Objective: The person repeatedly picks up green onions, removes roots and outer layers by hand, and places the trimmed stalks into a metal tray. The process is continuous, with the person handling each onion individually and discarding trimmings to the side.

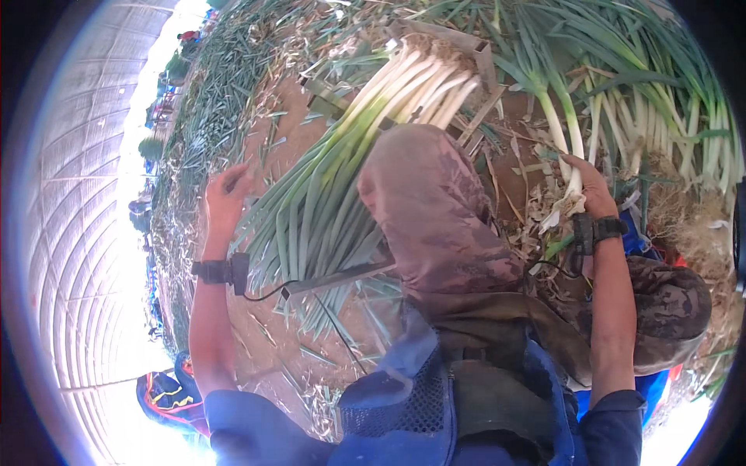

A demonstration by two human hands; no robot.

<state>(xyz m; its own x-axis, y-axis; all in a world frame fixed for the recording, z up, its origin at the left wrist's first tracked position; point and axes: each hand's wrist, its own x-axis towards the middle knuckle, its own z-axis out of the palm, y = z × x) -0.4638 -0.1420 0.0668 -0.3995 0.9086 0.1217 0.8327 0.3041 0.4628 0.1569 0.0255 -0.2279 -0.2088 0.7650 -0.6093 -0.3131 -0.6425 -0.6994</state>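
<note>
My right hand is closed around the white lower stems of a couple of green onions, roots toward me and leaves pointing away. My left hand is raised at the left with curled fingers and nothing visible in it. Between the hands, a large bundle of green onions lies slanted across a metal frame. Its trimmed white ends and roots point to the far side, against the frame's end plate; its green leaves spread toward the near left. My knee hides part of the bundle's right side.
More green onions with shaggy roots lie at the right. Heaps of leaves cover the soil at the far left. Dry husks litter the ground by my right hand. A plastic-covered arched tunnel wall curves along the left, with distant people near it.
</note>
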